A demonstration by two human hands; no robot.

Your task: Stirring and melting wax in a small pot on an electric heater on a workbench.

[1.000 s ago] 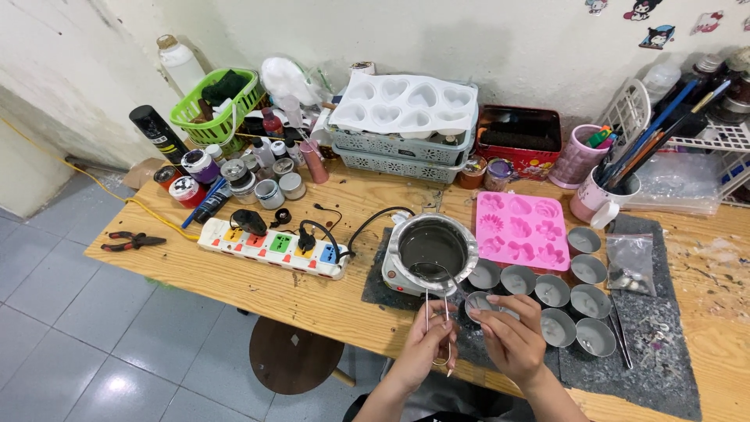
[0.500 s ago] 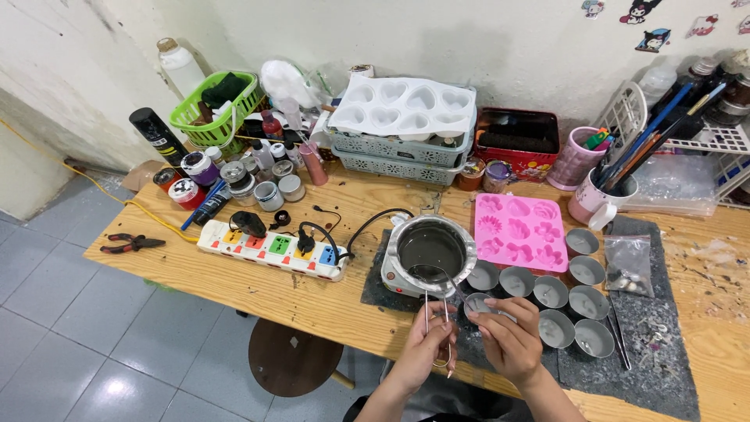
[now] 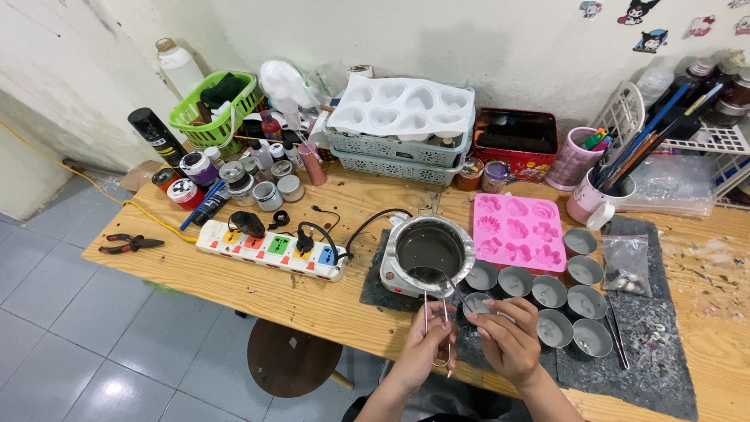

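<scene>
My left hand (image 3: 426, 344) grips a pair of long metal tweezers (image 3: 435, 316) whose tips reach up to the rim of a silver melting pot (image 3: 430, 248) on a small heater. My right hand (image 3: 509, 337) is beside it, fingers pinched on a small silver tin cup (image 3: 476, 305) at the pot's right. Several more silver tin cups (image 3: 551, 292) stand in rows on a dark mat (image 3: 648, 344) to the right of my hands.
A pink flower mould (image 3: 518, 230) lies behind the cups. A white power strip (image 3: 269, 248) with plugs, red pliers (image 3: 131, 244), paint jars (image 3: 234, 184), a green basket (image 3: 217, 103), a white heart mould (image 3: 405, 103) on grey baskets, pink brush mugs (image 3: 590, 199) and a round stool (image 3: 291, 359) surround the wooden table (image 3: 234, 285).
</scene>
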